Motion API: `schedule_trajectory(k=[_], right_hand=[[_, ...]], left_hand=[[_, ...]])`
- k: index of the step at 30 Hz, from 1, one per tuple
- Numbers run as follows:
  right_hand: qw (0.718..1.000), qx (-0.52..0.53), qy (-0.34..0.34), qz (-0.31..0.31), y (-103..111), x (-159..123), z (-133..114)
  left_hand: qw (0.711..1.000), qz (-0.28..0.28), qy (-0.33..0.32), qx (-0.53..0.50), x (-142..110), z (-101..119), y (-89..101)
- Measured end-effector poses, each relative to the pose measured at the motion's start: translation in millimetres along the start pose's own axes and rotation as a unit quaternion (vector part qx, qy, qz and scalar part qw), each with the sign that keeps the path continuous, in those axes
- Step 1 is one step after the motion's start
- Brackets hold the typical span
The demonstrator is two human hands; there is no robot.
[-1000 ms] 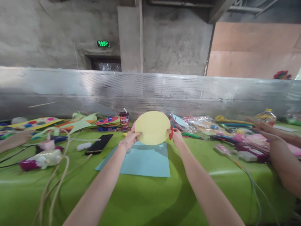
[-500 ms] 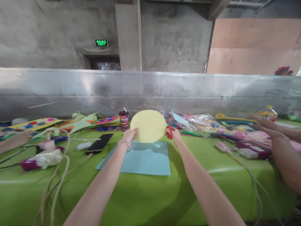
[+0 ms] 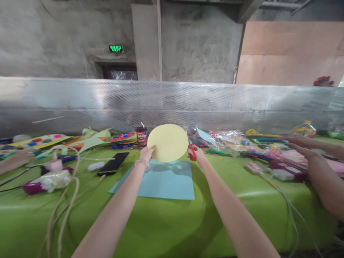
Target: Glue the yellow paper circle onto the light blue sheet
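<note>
A round piece of yellow paper (image 3: 168, 143) is held up by its lower left edge in my left hand (image 3: 146, 154), thumb on the near face. My right hand (image 3: 198, 154) grips red-handled scissors (image 3: 192, 152) close to the paper's right edge; how far the blades are apart I cannot make out. Below the yellow paper, a light blue sheet (image 3: 166, 184) lies flat on the green tabletop (image 3: 236, 215). The yellow paper hides part of the blue sheet's far edge.
Left of the blue sheet lie a black phone (image 3: 115, 163), a white case (image 3: 96, 166) and looping cables (image 3: 70, 204). A dark drink cup (image 3: 141, 136) with a straw stands behind. Other people's hands (image 3: 309, 150) show at both sides. Craft pieces and plastic bags (image 3: 228, 139) line the back.
The yellow paper has shifted slightly left, and the scissors have tilted a little in my right hand. The co-worker's hands at the right have moved slightly.
</note>
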State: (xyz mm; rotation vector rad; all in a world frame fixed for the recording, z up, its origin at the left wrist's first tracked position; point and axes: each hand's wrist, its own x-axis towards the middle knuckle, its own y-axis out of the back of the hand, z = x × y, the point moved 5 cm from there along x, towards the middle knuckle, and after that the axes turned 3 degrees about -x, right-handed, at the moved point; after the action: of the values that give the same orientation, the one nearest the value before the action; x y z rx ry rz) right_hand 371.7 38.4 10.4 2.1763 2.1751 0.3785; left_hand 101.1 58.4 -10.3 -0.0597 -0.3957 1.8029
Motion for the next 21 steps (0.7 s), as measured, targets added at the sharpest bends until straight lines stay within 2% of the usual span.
schedule_trajectory(k=[10,21], right_hand=[[1.0,-0.012,-0.013,-0.014,-3.8,-2.9,-3.9],[0.999,-0.03,0.002,-0.013,-5.3,-5.7,-6.6]], left_hand=[[1.0,0.011,0.0,-0.008,0.0,1.2,0.1],[1.0,0.011,0.015,-0.024,-7.5,3.6,-3.2]])
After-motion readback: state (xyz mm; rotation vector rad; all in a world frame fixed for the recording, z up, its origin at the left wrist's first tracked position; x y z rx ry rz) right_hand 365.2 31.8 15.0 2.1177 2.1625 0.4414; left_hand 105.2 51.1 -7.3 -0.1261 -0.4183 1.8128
